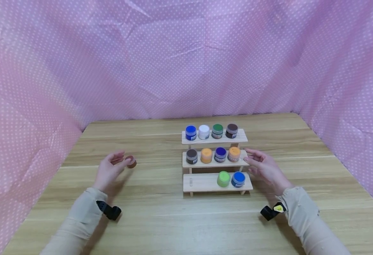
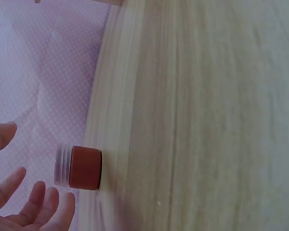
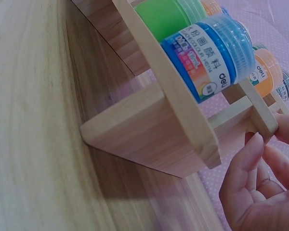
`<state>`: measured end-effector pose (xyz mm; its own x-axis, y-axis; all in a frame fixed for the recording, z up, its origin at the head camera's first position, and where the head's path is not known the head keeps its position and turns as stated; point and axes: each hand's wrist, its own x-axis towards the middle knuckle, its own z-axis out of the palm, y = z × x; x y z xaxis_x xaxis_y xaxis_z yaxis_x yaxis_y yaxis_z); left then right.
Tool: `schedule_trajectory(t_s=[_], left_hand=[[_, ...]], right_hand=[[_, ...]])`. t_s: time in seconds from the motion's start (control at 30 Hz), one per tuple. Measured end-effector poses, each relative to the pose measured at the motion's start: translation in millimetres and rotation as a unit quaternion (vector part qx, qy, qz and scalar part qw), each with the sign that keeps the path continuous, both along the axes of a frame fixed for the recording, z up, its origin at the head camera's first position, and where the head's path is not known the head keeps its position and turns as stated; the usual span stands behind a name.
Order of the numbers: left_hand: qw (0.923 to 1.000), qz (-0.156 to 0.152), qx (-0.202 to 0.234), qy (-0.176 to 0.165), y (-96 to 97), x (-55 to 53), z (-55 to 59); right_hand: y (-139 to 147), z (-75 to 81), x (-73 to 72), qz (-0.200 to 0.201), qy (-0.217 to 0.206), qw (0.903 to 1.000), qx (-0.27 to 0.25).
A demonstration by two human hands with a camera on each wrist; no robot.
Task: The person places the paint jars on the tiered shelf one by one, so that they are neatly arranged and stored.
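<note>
A reddish-brown paint jar (image 1: 131,162) with a clear lid stands on the table at the left. My left hand (image 1: 108,170) is beside it, thumb and fingers spread apart; in the left wrist view a gap shows between the fingertips and the jar (image 2: 85,167). A three-tier wooden rack (image 1: 202,182) stands right of centre. Thumb and fingers of my right hand (image 1: 264,169) pinch the right end of its middle tier, as the right wrist view also shows. On the bottom tier, a light green jar (image 1: 223,179) and a blue jar (image 1: 238,179) sit toward the right.
The top tier bears blue, white (image 1: 204,132), green and dark brown jars. On the middle tier stand dark brown (image 1: 191,156), orange, purple-blue and lighter orange jars. Pink dotted cloth (image 1: 186,71) hangs behind and beside the wooden table (image 1: 173,219).
</note>
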<state>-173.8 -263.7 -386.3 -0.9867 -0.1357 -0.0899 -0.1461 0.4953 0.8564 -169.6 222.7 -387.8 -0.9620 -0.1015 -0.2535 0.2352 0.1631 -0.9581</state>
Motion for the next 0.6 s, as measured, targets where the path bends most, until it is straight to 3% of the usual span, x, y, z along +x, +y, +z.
schedule_trajectory(t_s=[0.3, 0.6], left_hand=[[0.9991, -0.041, 0.002, -0.006, -1.7, -8.2, -11.2], [0.9982, -0.052, -0.01, -0.027, -0.7, -17.3, -16.0]], right_hand=[[-0.5, -0.9, 0.8, -0.002, 0.001, 1.0, -0.006], [-0.3, -0.6, 0.6, -0.001, 0.005, 1.0, 0.007]])
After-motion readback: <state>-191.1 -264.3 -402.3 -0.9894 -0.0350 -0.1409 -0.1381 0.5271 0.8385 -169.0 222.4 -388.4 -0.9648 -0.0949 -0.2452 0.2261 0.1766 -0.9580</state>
